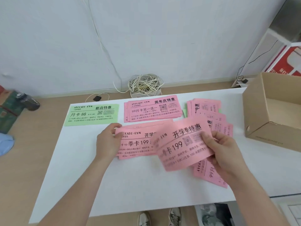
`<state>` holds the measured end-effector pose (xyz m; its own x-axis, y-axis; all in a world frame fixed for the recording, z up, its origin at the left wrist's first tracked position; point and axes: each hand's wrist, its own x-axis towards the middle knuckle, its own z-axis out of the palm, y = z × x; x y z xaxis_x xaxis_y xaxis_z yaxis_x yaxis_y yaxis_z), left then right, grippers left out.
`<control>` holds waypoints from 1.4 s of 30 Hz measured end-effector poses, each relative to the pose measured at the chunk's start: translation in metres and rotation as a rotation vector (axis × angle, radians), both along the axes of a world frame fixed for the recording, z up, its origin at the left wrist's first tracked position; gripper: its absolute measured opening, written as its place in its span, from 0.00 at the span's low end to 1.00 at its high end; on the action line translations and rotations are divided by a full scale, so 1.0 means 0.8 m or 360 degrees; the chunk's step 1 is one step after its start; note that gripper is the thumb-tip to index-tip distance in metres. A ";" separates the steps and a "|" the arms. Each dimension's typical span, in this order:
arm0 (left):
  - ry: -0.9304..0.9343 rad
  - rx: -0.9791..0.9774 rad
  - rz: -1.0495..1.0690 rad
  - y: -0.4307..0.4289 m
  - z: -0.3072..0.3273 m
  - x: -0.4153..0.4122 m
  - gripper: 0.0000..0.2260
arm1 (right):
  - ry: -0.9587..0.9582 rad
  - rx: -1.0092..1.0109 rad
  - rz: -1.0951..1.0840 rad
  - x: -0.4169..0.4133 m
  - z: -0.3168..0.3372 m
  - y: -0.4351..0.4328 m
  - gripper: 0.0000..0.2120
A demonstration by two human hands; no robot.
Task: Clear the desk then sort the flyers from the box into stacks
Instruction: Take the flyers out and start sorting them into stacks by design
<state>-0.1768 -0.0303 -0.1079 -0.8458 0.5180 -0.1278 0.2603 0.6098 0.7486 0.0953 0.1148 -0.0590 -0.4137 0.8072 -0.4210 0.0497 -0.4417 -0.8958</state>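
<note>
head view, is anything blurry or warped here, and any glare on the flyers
Head view: the flyer in the right hand is slightly motion-blurred; the green flyer reads sharp; wide-angle bending skews the box and desk edges; soft even light, no glare.
</note>
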 end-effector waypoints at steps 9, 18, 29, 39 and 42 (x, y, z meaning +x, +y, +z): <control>-0.0131 0.0086 -0.0080 -0.005 0.008 -0.002 0.14 | -0.0827 0.0527 0.0244 -0.076 -0.040 -0.017 0.07; 0.0005 0.0089 -0.0196 -0.010 0.010 0.007 0.14 | -0.1418 0.1121 0.0238 -0.077 -0.055 -0.015 0.04; 0.0996 -0.0486 -0.1172 0.009 -0.031 0.077 0.23 | -0.1609 0.1184 0.0173 0.009 -0.021 -0.006 0.27; 0.0700 -0.0230 -0.1332 0.074 -0.022 0.245 0.25 | -0.1483 0.0789 0.0311 0.073 -0.038 -0.002 0.36; 0.0429 -0.0182 -0.1159 0.080 -0.022 0.250 0.25 | -0.1318 0.0635 0.0173 0.077 -0.047 -0.003 0.30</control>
<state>0.0231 0.0339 -0.1255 -0.3074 0.9501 -0.0528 0.7879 0.2853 0.5457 0.1570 0.1124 -0.0964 -0.1867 0.9305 -0.3151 0.7653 -0.0633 -0.6405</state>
